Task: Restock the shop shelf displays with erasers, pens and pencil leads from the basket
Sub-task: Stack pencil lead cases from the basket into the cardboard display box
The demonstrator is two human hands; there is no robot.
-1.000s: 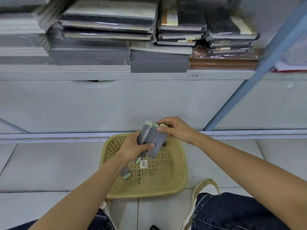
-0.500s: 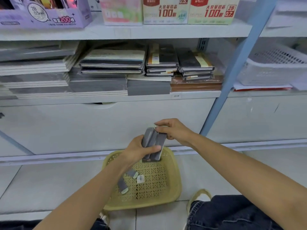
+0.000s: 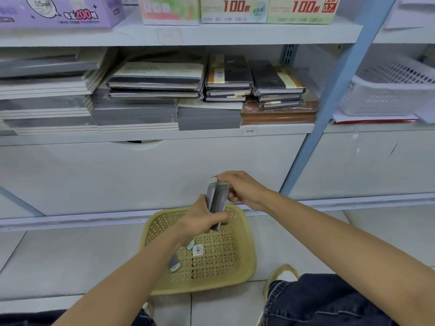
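A yellow perforated basket [image 3: 244, 262] sits on the floor tiles in front of me. Above it my left hand [image 3: 200, 220] grips the lower end of a small stack of grey pencil lead cases [image 3: 217, 198] held upright. My right hand [image 3: 242, 188] pinches the pale green top ends of the same stack. Two more grey cases [image 3: 175, 264] and a barcode tag [image 3: 197, 250] lie in the basket, partly hidden by my left forearm. Boxes of pencil leads [image 3: 235, 8] stand on the upper shelf.
Stacks of notebooks [image 3: 155, 90] fill the middle shelf. A blue upright post [image 3: 329, 109] divides the shelving. A white mesh basket [image 3: 388, 92] sits on the right shelf. A white cabinet front [image 3: 141, 175] stands behind the yellow basket. My knees [image 3: 329, 300] are beside the basket.
The view has tilted up, bringing the upper shelf with lead boxes into sight. Both hands have lifted the stack of cases slightly and squared it upright above the basket.
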